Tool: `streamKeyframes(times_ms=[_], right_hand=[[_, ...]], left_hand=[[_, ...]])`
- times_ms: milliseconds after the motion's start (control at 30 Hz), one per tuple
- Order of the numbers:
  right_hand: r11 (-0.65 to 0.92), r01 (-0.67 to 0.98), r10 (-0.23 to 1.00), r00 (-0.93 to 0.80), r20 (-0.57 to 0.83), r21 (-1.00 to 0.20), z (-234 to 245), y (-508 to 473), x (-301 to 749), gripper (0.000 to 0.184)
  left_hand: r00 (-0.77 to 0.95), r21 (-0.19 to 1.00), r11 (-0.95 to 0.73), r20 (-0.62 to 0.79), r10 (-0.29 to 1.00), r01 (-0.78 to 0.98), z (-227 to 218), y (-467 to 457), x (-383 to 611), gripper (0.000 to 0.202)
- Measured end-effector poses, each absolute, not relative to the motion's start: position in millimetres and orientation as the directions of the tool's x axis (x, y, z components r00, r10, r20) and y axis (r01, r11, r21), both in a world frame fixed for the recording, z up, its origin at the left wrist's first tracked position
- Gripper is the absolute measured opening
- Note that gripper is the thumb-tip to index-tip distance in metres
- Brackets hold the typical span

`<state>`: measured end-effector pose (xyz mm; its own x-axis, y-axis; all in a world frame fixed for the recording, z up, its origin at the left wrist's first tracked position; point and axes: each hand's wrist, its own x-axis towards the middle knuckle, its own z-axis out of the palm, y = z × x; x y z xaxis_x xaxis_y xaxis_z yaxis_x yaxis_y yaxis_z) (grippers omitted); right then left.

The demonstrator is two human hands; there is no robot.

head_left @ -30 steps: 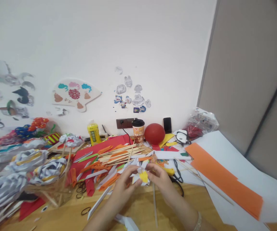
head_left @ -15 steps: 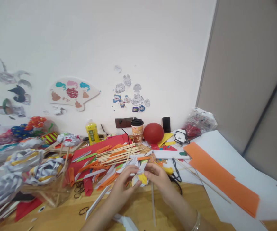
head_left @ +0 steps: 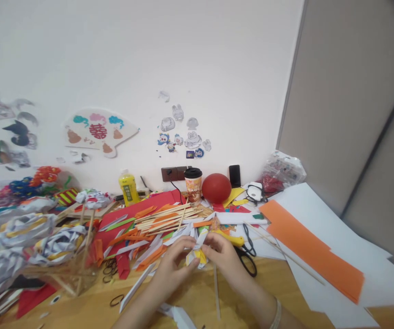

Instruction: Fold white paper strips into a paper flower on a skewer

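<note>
Between my two hands is a small folded paper piece (head_left: 199,252), white with yellow parts. My left hand (head_left: 177,259) pinches its left side with thumb and fingers. On the other side, my right hand (head_left: 221,253) grips a white folded strip of it near the top. The fingers cover much of the piece. A thin wooden stick (head_left: 216,292) lies on the table just below. Beside my right hand are a yellow glue gun-like tool (head_left: 233,238), whose exact kind I cannot make out, and black-handled scissors (head_left: 247,261).
Wooden sticks (head_left: 166,218) and folded paper strips (head_left: 128,246) pile up ahead. Behind them stand a yellow bottle (head_left: 129,188), a lidded cup (head_left: 193,186) and a red balloon (head_left: 216,188). Woven paper balls (head_left: 60,242) crowd the left; orange paper (head_left: 315,251) lies on white sheets (head_left: 348,242) at right.
My hands still hold the paper piece, with the fingers slightly shifted and its white strip more upright. The whole view has moved a little, so things appear slightly further left.
</note>
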<state>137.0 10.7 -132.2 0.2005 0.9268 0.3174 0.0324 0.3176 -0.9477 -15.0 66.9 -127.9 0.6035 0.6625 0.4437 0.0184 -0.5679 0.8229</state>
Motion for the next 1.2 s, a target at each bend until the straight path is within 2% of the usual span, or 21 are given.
streamKeyframes(times_ms=[133, 333, 433, 533, 633, 700, 800, 900, 1000, 1200], right_hand=[[0.328, 0.097, 0.908, 0.243, 0.342, -0.940, -136, 13, 138, 0.018], [0.321, 0.299, 0.806, 0.412, 0.425, -0.899, -134, 8, 140, 0.016], [0.383, 0.410, 0.755, 0.376, 0.536, -0.828, -131, 5, 140, 0.011], [0.455, 0.448, 0.725, 0.316, 0.612, -0.770, -129, 3, 140, 0.010], [0.495, 0.411, 0.730, 0.282, 0.623, -0.766, -127, 3, 141, 0.012], [0.489, 0.354, 0.766, 0.262, 0.587, -0.797, -126, 3, 141, 0.014], [0.389, 0.199, 0.853, 0.291, 0.433, -0.900, -129, 7, 141, 0.022], [0.278, 0.047, 0.916, 0.288, 0.279, -0.960, -135, 13, 141, 0.028], [0.262, 0.033, 0.930, 0.259, 0.262, -0.964, -139, 17, 141, 0.022], [0.271, 0.100, 0.928, 0.236, 0.287, -0.957, -146, 20, 140, 0.016]], left_hand=[[0.596, 0.869, -0.494, 0.406, 0.693, -0.017, -125, 68, -13, 0.016], [0.564, 0.934, -0.336, 0.342, 0.752, -0.119, -131, 71, -9, 0.030], [0.534, 0.923, -0.335, 0.383, 0.753, -0.190, -133, 72, -6, 0.032], [0.508, 0.903, -0.329, 0.428, 0.747, -0.278, -132, 71, -5, 0.035], [0.538, 0.900, -0.228, 0.409, 0.737, -0.372, -129, 69, -5, 0.044], [0.569, 0.918, -0.111, 0.327, 0.755, -0.380, -128, 67, -6, 0.043], [0.601, 0.937, 0.053, 0.177, 0.779, -0.345, -132, 65, -6, 0.028], [0.650, 0.935, 0.137, 0.118, 0.751, -0.328, -141, 64, -4, 0.023], [0.666, 0.953, 0.112, 0.111, 0.738, -0.282, -148, 64, -1, 0.025], [0.598, 0.986, -0.148, 0.163, 0.785, -0.074, -144, 70, -2, 0.024]])
